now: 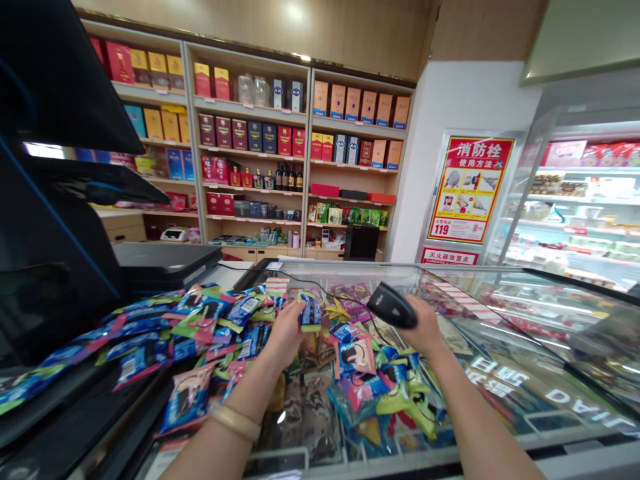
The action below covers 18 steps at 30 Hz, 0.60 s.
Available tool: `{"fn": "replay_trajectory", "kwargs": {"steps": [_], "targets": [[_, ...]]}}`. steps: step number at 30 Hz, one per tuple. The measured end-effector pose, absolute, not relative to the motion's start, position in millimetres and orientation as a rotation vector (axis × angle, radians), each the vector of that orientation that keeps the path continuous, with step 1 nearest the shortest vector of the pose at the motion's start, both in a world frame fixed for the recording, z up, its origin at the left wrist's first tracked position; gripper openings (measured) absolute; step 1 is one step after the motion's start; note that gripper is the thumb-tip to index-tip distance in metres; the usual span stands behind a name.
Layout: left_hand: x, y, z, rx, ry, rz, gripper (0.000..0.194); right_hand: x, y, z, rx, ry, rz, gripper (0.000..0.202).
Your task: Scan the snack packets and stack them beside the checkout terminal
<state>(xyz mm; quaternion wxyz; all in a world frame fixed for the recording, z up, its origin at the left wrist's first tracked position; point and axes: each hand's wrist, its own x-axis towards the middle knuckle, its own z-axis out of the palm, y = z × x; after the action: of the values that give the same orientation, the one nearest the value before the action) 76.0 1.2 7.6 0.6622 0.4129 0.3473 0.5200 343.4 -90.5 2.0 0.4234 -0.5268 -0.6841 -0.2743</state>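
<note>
Between the fingers of my left hand (287,331) is a small blue and green snack packet (311,312), held upright over the glass freezer lid. My right hand (423,327) grips a black handheld scanner (393,305), whose head points left toward the packet without touching it. Blue, pink and green packets (200,320) are heaped to the left of my left hand. A smaller pile of similar packets (395,383) lies on the glass between my forearms.
A dark monitor stand (45,220) rises at the left, beside a black flat device (165,259). The scanner's thin cable crosses the freezer glass. Shelves of boxed goods (253,150) stand behind, and a lit display fridge (580,213) is at the right.
</note>
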Motion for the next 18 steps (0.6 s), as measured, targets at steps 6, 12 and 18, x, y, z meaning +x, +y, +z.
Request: {"fn": "replay_trajectory", "kwargs": {"steps": [6,12,18], "targets": [[73.4,-3.7,13.6,0.660,0.653,1.107,0.017,326.6,-92.0,5.3,-1.253,-1.907,-0.572,0.021],[77.2,-9.0,15.3,0.804,0.598,1.158,0.019,312.5,-96.9,11.1,-1.270,-1.983,-0.471,0.009],[78.6,-8.2,12.4,0.876,0.624,1.176,0.020,307.2,-98.6,13.9,-1.280,-2.017,-0.432,0.009]]}}
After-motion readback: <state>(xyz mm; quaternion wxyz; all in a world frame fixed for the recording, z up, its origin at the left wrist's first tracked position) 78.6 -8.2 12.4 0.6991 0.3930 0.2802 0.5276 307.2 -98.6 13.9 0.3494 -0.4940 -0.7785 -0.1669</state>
